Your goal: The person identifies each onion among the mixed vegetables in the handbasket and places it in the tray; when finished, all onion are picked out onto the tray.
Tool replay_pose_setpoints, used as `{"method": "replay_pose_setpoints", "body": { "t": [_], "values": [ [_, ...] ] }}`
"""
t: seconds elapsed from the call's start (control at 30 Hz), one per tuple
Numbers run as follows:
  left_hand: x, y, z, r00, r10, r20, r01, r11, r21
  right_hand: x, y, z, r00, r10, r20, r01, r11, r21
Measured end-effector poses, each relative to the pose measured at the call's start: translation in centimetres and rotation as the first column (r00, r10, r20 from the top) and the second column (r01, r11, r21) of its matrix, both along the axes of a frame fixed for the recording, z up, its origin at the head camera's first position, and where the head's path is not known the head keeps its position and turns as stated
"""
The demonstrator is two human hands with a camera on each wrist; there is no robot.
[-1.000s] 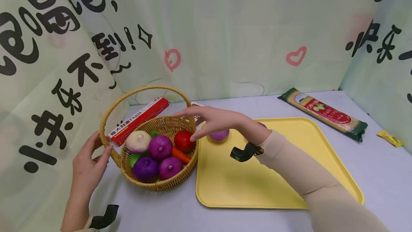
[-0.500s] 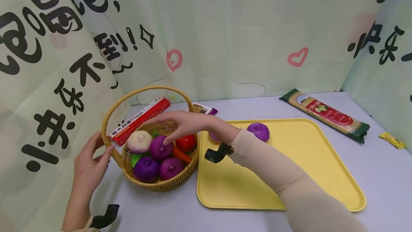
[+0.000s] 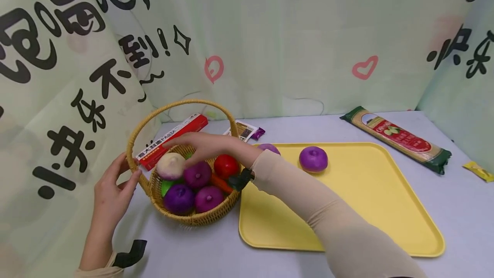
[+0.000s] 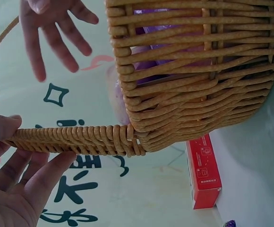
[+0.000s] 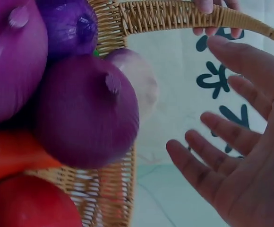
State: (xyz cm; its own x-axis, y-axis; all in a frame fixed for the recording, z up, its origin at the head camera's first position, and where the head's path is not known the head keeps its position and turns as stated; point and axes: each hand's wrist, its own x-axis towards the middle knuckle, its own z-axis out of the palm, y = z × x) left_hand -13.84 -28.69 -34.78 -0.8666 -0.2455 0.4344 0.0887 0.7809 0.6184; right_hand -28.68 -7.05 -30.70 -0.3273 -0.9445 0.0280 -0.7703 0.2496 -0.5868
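A woven basket with a tall arched handle holds several toy vegetables. My left hand pinches the lower left part of that handle between thumb and fingers, as the left wrist view also shows. Over the basket is my right hand, its fingers spread and holding nothing. Its thumb overlaps a white-and-purple turnip in the head view. Beside the turnip lies a purple onion, with more purple onions at the front. A red tomato and a carrot fill the right side.
Right of the basket lies a yellow tray; a purple onion sits near its back edge. Behind the basket are a red pasta box and a small packet. A spaghetti bag and yellow sachet lie at right.
My right hand has moved left, from the basket's right rim to over the turnip, fingers still spread. The left hand keeps its hold on the handle.
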Motion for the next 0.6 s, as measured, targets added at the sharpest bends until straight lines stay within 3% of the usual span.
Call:
{"method": "replay_pose_setpoints", "body": {
  "t": [0.23, 0.6],
  "values": [
    [-0.1, 0.1, 0.0, 1.000, 0.003, 0.003, -0.003, 1.000, 0.009, -0.9, -2.0, -1.8, 0.989, -0.121, 0.087, 0.120, 0.993, 0.017],
    [0.0, 0.0, -0.1, 1.000, 0.009, -0.001, -0.009, 1.000, 0.012, -1.1, -3.9, -3.0, 0.970, -0.184, 0.161, 0.175, 0.982, 0.069]
  ]
}}
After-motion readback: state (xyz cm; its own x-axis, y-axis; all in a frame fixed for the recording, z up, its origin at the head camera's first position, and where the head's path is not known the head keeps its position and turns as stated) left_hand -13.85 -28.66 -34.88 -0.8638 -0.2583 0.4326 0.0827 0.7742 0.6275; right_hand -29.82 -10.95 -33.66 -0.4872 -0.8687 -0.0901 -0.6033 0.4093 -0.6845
